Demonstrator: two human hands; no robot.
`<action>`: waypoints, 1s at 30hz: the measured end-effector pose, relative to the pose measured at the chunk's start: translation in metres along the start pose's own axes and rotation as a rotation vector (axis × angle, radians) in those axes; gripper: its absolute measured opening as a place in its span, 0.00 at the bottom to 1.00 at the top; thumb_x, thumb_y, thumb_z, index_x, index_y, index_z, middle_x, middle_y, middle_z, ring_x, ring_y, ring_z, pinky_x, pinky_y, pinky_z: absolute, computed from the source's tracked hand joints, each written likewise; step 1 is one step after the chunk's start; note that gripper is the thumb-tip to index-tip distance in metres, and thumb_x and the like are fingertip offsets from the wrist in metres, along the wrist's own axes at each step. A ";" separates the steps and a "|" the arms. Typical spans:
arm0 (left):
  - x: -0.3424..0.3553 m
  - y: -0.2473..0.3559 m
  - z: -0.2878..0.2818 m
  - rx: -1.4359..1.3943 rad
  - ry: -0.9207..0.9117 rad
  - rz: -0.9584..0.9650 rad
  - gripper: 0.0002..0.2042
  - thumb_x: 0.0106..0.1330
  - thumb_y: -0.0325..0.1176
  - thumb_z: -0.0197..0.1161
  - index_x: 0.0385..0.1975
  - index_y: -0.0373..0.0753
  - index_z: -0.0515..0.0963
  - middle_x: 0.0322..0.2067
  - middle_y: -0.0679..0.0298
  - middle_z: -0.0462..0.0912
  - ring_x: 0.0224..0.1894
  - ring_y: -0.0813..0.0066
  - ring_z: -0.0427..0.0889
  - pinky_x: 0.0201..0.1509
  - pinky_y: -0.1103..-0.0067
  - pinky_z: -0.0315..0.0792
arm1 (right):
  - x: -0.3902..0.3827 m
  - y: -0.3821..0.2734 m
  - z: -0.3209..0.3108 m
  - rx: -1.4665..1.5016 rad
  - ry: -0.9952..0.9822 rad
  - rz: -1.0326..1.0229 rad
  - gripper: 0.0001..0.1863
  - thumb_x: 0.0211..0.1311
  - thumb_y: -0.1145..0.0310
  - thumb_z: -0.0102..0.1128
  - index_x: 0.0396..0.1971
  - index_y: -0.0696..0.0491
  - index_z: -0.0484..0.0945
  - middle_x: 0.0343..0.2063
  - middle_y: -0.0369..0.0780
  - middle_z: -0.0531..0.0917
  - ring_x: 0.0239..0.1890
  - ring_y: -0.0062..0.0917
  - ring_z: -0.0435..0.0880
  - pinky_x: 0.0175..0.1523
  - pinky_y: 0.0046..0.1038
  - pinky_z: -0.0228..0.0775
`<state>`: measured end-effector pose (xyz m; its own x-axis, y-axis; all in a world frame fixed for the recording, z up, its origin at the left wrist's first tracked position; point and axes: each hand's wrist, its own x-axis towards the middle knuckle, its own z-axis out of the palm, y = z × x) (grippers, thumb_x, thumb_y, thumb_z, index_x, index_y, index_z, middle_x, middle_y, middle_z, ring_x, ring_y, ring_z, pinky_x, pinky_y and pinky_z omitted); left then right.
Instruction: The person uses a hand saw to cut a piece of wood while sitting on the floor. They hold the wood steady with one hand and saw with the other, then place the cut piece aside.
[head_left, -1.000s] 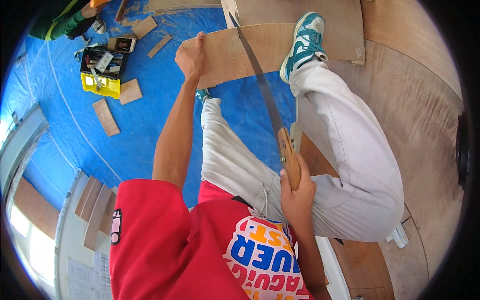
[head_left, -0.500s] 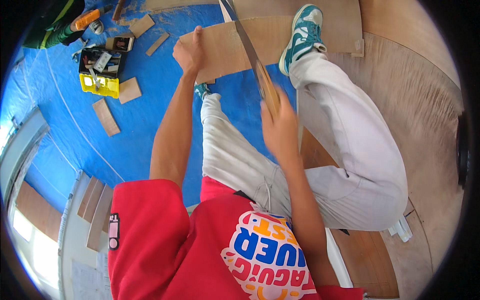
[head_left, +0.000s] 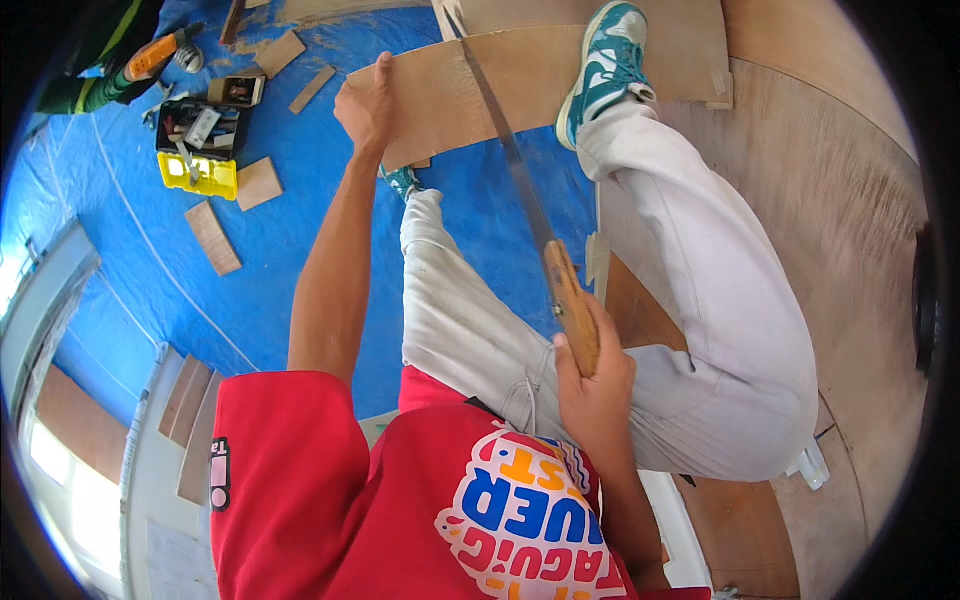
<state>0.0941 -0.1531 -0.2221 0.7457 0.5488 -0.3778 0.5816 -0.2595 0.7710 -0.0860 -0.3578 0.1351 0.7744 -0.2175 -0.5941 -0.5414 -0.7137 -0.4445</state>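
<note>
My left hand (head_left: 365,110) is closed on the left end of a thin plywood strip (head_left: 530,85), its thumb along the upper side. My right hand (head_left: 595,375) is wrapped round the wooden handle (head_left: 570,295) of a handsaw. The long saw blade (head_left: 515,175) lies across the strip, its tip beyond the far edge. My right shoe (head_left: 610,70), teal and white, rests on the strip's right end. The strip overlaps a larger plywood sheet (head_left: 680,45); my left foot (head_left: 402,182) shows below its left part.
A co-worker's green sleeve (head_left: 80,95) and an orange tool (head_left: 152,55) are at upper left, near a black toolbox with yellow lid (head_left: 195,175). Offcuts (head_left: 212,235) lie on the blue tarp (head_left: 160,280). Boards (head_left: 185,405) lean at lower left.
My right hand pushed the saw away from me, then drew it back toward me. The strip and my left hand shifted slightly upward in view. The co-worker's orange tool came further into sight.
</note>
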 end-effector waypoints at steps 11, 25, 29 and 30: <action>0.005 0.000 0.001 0.139 -0.033 -0.033 0.38 0.61 0.70 0.67 0.36 0.29 0.86 0.38 0.43 0.89 0.43 0.45 0.89 0.51 0.59 0.79 | 0.139 -0.035 0.057 0.053 0.062 -0.174 0.22 0.70 0.72 0.59 0.62 0.59 0.73 0.46 0.58 0.85 0.49 0.57 0.84 0.55 0.49 0.76; 0.002 0.002 -0.002 0.087 -0.028 -0.070 0.40 0.58 0.71 0.69 0.37 0.27 0.86 0.38 0.42 0.89 0.44 0.43 0.89 0.52 0.59 0.80 | 0.012 0.008 0.003 -0.029 0.026 0.082 0.26 0.71 0.71 0.60 0.67 0.58 0.71 0.49 0.55 0.85 0.51 0.51 0.87 0.56 0.43 0.77; 0.005 -0.004 0.003 0.094 0.003 -0.051 0.41 0.57 0.71 0.70 0.36 0.26 0.86 0.37 0.40 0.89 0.44 0.41 0.88 0.53 0.58 0.79 | 0.025 -0.002 -0.009 0.018 -0.045 0.089 0.26 0.71 0.70 0.61 0.67 0.58 0.71 0.50 0.57 0.85 0.52 0.53 0.85 0.56 0.43 0.76; 0.006 -0.005 0.003 0.135 0.000 -0.028 0.41 0.57 0.71 0.70 0.36 0.26 0.85 0.37 0.39 0.88 0.44 0.41 0.88 0.53 0.58 0.79 | 0.049 -0.011 0.003 0.016 -0.026 0.033 0.26 0.70 0.70 0.61 0.66 0.58 0.71 0.50 0.57 0.84 0.53 0.53 0.85 0.56 0.44 0.76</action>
<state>0.0963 -0.1513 -0.2300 0.7285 0.5573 -0.3983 0.6406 -0.3484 0.6842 -0.0427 -0.3589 0.1088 0.7477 -0.2234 -0.6254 -0.5716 -0.6959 -0.4348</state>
